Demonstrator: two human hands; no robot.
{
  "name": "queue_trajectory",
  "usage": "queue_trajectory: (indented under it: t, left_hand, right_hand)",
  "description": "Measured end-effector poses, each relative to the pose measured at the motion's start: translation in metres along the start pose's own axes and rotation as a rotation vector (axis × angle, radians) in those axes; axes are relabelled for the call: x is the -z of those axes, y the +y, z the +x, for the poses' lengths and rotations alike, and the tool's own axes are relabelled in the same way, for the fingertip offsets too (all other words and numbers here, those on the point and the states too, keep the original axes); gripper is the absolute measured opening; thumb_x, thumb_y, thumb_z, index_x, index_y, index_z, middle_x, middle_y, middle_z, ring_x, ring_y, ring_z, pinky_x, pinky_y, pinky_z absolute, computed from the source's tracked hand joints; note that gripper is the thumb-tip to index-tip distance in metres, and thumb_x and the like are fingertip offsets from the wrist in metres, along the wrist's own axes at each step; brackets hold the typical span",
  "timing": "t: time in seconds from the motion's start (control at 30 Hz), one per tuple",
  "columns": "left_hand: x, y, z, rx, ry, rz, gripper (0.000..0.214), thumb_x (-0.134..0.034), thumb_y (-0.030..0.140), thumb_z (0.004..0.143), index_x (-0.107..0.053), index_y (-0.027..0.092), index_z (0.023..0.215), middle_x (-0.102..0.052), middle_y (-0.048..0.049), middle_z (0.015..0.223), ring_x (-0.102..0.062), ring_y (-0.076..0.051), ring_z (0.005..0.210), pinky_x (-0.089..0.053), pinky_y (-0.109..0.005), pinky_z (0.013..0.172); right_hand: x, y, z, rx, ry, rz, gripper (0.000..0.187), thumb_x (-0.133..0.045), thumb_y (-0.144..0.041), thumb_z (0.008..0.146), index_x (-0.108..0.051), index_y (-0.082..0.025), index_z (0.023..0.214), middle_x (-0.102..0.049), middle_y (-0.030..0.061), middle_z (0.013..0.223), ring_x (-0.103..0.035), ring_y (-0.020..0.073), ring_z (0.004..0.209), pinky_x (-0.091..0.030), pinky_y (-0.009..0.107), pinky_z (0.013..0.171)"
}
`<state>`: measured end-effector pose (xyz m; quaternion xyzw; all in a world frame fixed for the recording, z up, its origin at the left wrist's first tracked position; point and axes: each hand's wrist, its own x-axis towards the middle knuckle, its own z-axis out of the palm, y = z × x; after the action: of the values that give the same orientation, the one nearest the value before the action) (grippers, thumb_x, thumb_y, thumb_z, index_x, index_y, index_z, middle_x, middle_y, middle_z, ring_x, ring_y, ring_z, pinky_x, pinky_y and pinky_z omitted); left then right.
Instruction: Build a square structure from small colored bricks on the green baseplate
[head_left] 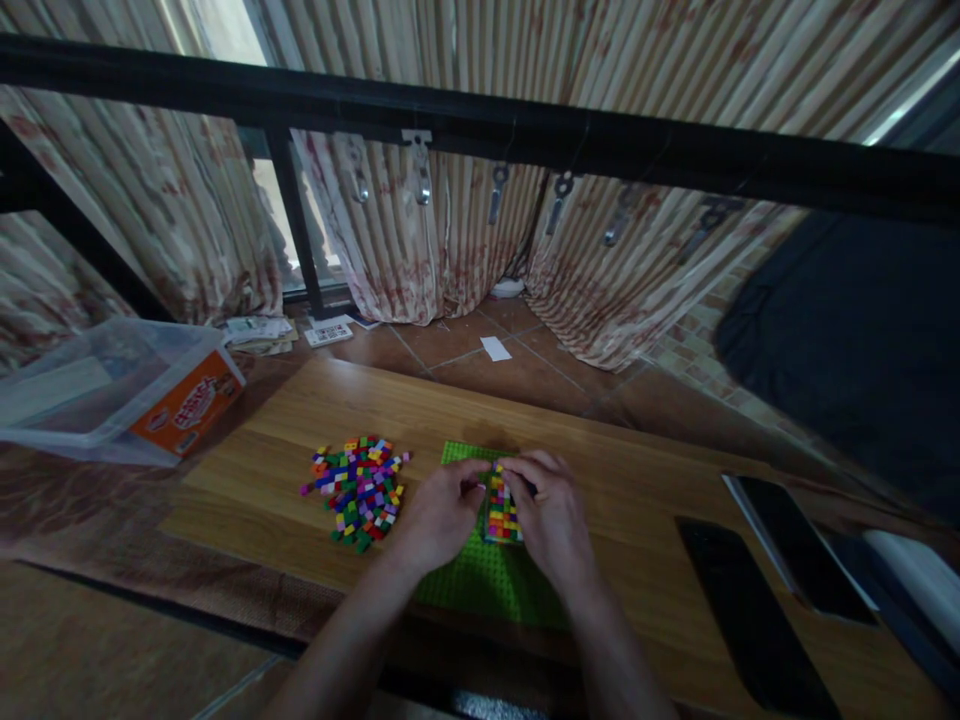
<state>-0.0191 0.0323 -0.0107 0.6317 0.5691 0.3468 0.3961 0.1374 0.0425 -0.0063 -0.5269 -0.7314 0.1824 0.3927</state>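
A small rectangular build of colourful toy bricks (502,512) sits over the green studded baseplate (499,590) in front of me. My left hand (448,508) is closed at the build's upper left edge, index finger and thumb against it. From the other side, my right hand (551,505) curls its fingers over the upper right of the build. The fingertips of both hands meet near its far end and cover part of it. Whether a separate small brick is pinched there cannot be made out. Left of the baseplate lies a pile of loose multicoloured bricks (364,490).
The wooden table (630,510) carries two dark flat objects (750,620) at the right. A clear plastic bin (112,390) with an orange label stands to the left. Beyond the table, a black metal bar (480,115) with hooks crosses before patterned curtains (420,240).
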Motion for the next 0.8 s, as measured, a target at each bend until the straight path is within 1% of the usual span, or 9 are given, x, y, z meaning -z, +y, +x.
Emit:
queue_trajectory:
  t: [0.2,0.37,0.47,0.67,0.73,0.8]
  left_hand:
    - [0.001,0.008,-0.002,0.023,-0.022,0.065,0.043,-0.049,0.016,0.083,-0.065,0.016,0.123,-0.073,-0.0086,0.101,-0.067,-0.022,0.09,-0.051,-0.033,0.084]
    - [0.003,0.016,-0.005,0.046,-0.029,0.082,0.043,-0.05,0.014,0.082,-0.065,0.014,0.123,-0.073,-0.0087,0.101,-0.067,-0.022,0.091,-0.051,-0.033,0.084]
    - [0.002,0.017,-0.005,0.048,-0.023,0.082,0.043,-0.05,0.014,0.082,-0.064,0.013,0.123,-0.073,-0.0087,0.099,-0.067,-0.022,0.09,-0.051,-0.033,0.083]
    - [0.002,0.015,-0.006,0.013,-0.018,0.06,0.043,-0.049,0.013,0.082,-0.066,0.017,0.121,-0.074,-0.0063,0.095,-0.068,-0.02,0.086,-0.051,-0.031,0.08]
    - [0.002,0.015,-0.006,0.021,-0.012,0.062,0.042,-0.05,0.014,0.082,-0.066,0.016,0.12,-0.074,-0.0072,0.096,-0.068,-0.021,0.087,-0.051,-0.032,0.081]
    - [0.002,0.016,-0.006,0.024,-0.014,0.077,0.04,-0.049,0.015,0.083,-0.067,0.016,0.119,-0.074,-0.0082,0.097,-0.068,-0.022,0.089,-0.051,-0.033,0.082]
  right_hand:
    - [0.001,-0.003,0.0,-0.011,-0.022,-0.014,0.019,-0.055,-0.024,0.089,-0.074,-0.024,0.089,-0.068,0.005,0.088,-0.058,0.0219,0.088,-0.045,0.036,0.081]
    - [0.001,-0.006,0.0,-0.02,-0.041,-0.021,0.019,-0.054,-0.022,0.089,-0.074,-0.021,0.087,-0.067,0.0054,0.085,-0.058,0.0219,0.086,-0.044,0.035,0.08]
    - [-0.001,-0.006,0.0,-0.034,-0.038,-0.029,0.019,-0.055,-0.023,0.089,-0.073,-0.022,0.085,-0.067,0.0055,0.084,-0.058,0.0224,0.086,-0.044,0.036,0.079]
    - [-0.003,-0.005,0.002,-0.125,0.02,-0.024,0.013,-0.059,-0.027,0.084,-0.071,-0.021,0.081,-0.069,0.0053,0.083,-0.06,0.0228,0.084,-0.043,0.038,0.081]
    - [-0.004,-0.005,0.002,-0.158,0.056,-0.047,0.013,-0.06,-0.028,0.082,-0.071,-0.02,0.084,-0.069,0.0067,0.087,-0.06,0.0244,0.088,-0.043,0.04,0.083]
    - [-0.006,-0.003,0.002,-0.183,0.083,-0.085,0.017,-0.061,-0.03,0.081,-0.073,-0.021,0.09,-0.07,0.0084,0.094,-0.059,0.0269,0.096,-0.043,0.043,0.087]
